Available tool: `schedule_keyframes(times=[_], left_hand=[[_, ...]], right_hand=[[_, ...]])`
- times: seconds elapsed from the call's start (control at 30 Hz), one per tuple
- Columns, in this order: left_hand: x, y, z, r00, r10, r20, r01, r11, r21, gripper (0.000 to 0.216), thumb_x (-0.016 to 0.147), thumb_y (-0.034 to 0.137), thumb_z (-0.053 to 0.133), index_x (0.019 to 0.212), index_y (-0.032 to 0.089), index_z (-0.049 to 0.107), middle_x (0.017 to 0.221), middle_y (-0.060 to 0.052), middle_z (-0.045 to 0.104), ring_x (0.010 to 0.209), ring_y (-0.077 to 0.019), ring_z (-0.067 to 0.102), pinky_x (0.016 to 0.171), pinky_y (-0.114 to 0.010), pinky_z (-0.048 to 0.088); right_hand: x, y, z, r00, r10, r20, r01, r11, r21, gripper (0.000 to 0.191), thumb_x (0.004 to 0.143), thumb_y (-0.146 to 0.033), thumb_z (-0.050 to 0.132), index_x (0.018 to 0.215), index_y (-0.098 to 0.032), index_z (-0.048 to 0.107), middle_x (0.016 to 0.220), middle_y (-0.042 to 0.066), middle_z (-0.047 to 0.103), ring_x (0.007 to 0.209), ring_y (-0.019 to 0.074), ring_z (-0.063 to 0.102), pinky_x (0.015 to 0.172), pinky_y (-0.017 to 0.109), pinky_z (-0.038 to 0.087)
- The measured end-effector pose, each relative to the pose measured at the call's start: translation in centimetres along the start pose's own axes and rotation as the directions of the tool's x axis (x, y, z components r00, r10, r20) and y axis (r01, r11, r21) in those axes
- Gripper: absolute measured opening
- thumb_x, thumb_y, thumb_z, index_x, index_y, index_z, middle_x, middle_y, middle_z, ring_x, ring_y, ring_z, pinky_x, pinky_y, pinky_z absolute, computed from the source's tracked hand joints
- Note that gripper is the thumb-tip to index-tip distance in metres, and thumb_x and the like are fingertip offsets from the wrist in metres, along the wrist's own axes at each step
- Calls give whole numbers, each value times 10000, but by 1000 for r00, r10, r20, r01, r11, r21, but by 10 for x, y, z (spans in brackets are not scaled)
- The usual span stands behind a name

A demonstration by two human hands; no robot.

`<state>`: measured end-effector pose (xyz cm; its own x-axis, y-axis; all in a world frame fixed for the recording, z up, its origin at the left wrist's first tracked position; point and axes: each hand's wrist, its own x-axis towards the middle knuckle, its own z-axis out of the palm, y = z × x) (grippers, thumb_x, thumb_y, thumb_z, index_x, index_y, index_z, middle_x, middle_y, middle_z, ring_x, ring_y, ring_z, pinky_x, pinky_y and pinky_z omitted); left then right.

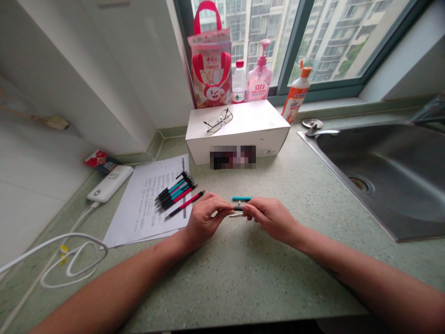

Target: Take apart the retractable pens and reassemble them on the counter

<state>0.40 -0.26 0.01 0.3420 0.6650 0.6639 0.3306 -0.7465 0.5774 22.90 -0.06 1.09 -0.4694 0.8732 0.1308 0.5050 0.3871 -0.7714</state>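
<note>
Between my two hands is a short black pen part (238, 208), level above the counter. My left hand (208, 214) pinches its left end, and my right hand (269, 217) pinches the right end; the fingers cover both ends. Just beyond them a teal pen barrel (241, 198) lies on the counter, with a tiny pale piece (239, 203) close by. A thin silvery piece (236, 215) rests on the near side, partly behind my right fingers. Left of my left hand, a red and black pen (184, 205) lies beside a group of several teal, red and black pens (175, 191).
Printed sheets (139, 211) lie under the pens. A power bank (110, 184) with a white cable (78, 236) is at the left. Behind stands a white box (243, 120) carrying eyeglasses (218, 121), with bottles (260, 81) and a bag (212, 69) beyond. The sink (351, 204) is at the right.
</note>
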Motion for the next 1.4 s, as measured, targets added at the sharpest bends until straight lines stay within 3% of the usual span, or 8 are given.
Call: schedule_keyframes(times=[0.17,0.4,0.53,0.67,0.87,0.97,1.2,1.4], left_hand=[[2,0,0,1000,20,-12,-20,1000,-3,30,903,171,707,921,192,696,783,-21,744,707,-147,652,681,-302,532],[0,-2,0,1000,21,-17,-21,1000,0,66,886,145,718,929,190,695,788,-25,740,718,-151,648,696,-303,528],[0,-3,0,999,14,-31,-14,1000,4,86,875,143,733,930,189,686,805,-26,739,719,-147,645,683,-295,527],[0,-3,0,999,28,-21,-28,1000,0,110,867,116,735,936,182,680,801,-25,737,723,-144,646,698,-298,525],[1,-2,1,1000,24,-18,-24,1000,-3,112,865,116,738,931,182,675,813,-27,739,730,-143,643,691,-295,524],[2,-1,2,1000,25,2,-25,1000,-2,105,874,111,725,931,181,671,803,-26,735,727,-143,643,691,-299,522],[2,0,0,998,-61,3,61,997,39,35,905,161,685,896,180,656,789,-28,698,719,-153,603,674,-300,507],[1,-4,2,971,-200,131,159,950,270,84,862,94,609,874,174,632,806,-37,638,793,-192,581,728,-337,475]], right_hand=[[-3,0,2,992,-36,-124,36,999,2,230,913,-429,649,942,-201,651,799,16,684,645,135,584,613,273,430],[-1,-5,-3,1000,28,13,-29,999,29,369,1001,-435,475,770,-202,645,668,4,649,590,128,562,582,267,391],[-1,-5,-2,1000,29,6,-30,997,72,334,914,-455,623,1110,-187,656,834,32,703,655,143,595,613,272,427],[-1,-5,-1,996,57,75,-65,992,109,332,1000,-423,462,900,-199,685,706,6,676,571,122,565,588,268,415],[-1,-5,0,999,36,-9,-35,993,115,279,925,-391,613,1115,-193,657,759,8,685,624,135,589,600,269,446],[-1,-3,2,1000,5,21,-8,992,129,214,975,-349,539,1034,-208,690,788,18,703,674,144,621,638,279,470],[-3,2,2,979,-107,-174,106,994,-17,82,938,-214,595,990,-208,658,915,31,678,738,141,614,682,285,474],[-5,2,1,976,-198,86,212,954,-211,109,912,-184,633,1014,-205,664,972,38,669,750,143,626,685,285,459]])
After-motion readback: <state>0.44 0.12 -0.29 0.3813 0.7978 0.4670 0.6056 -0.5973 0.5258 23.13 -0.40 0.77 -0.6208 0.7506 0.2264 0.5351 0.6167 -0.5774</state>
